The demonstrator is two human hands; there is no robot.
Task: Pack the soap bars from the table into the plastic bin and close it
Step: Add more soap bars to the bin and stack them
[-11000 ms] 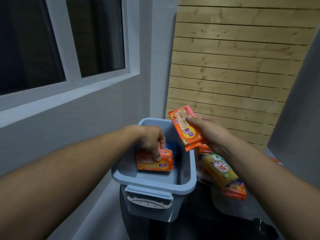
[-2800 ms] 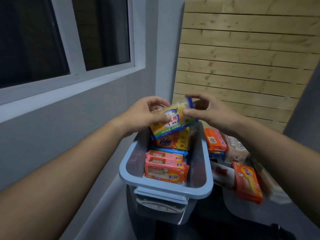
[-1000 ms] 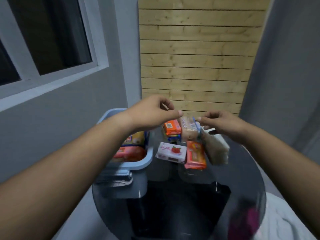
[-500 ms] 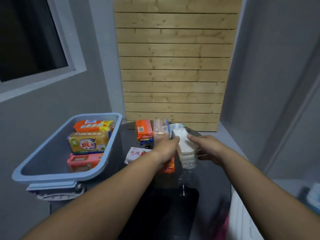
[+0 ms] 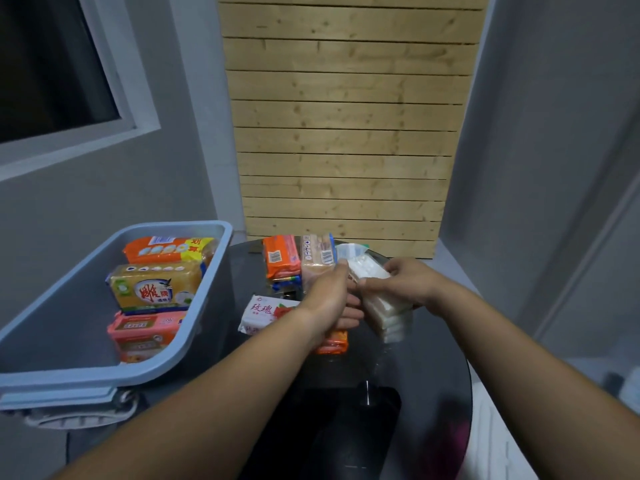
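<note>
**Operator:** While both my hands are out in front of me, where is the white soap pack [image 5: 385, 308]?

**Describer:** It lies on the tabletop [image 5: 420, 372]. Your left hand [image 5: 329, 301] grips its left side. Your right hand [image 5: 407, 285] curls its fingers [image 5: 394, 271] over the top.

**Operator:** And the plastic bin [image 5: 114, 370]?

**Describer:** It is open on your left, well apart from the pack, and your left hand is nearer to it. The pack's long axis points away from you, so the carry likely goes leftward.
</note>
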